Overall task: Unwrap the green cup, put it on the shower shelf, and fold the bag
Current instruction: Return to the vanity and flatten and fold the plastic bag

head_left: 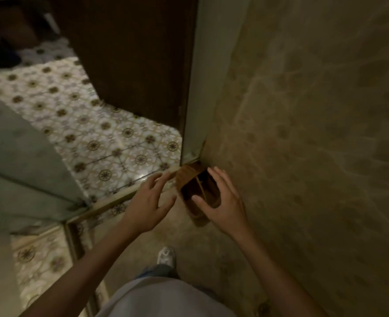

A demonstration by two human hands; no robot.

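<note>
Dim tiled bathroom corner, brown wooden divided box (190, 183) by marble wall (314, 133), left hand (149, 203) and right hand (223, 203) spread open, empty, flanking it

— What are you wearing?
— A pale, light-coloured top (166, 298), blue jeans (157, 271) and a white sneaker (166, 256).
— Sleeves?
— None in view; my forearms, left hand (147, 202) and right hand (223, 202) are bare, no rings or watch.

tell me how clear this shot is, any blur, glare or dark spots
Head view: dim, warm light; soft motion blur on both the left hand and right hand; brown box murky inside; small glare on the patterned floor tiles; top left corner nearly black; wide-angle bending at edges.
</note>
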